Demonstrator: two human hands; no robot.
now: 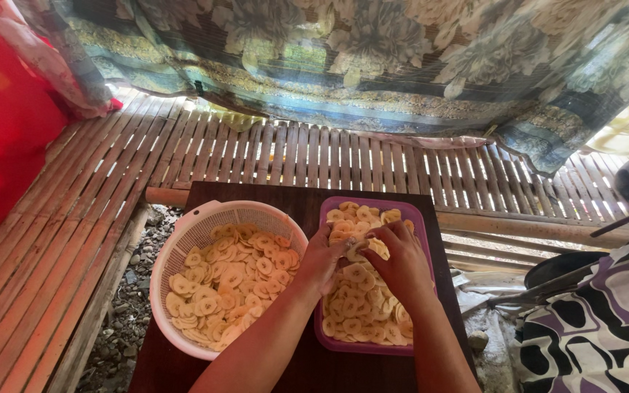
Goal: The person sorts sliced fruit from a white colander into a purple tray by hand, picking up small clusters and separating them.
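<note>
Two bare hands, left hand [322, 258] and right hand [400, 263], pinch pale round slices [358, 298] together over the nearly covered purple rectangular plastic tray [422, 218]; at nine o'clock, the white round plastic colander [205, 218] remains heaped.

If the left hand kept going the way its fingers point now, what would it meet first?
The left hand points up and right over the purple tray. It would likely first meet the right hand, whose fingers are close in front over the pale round slices; depth is unclear, and they may already touch.

Colander [183, 240] left of tray [424, 225], both on table [307, 200].
</note>
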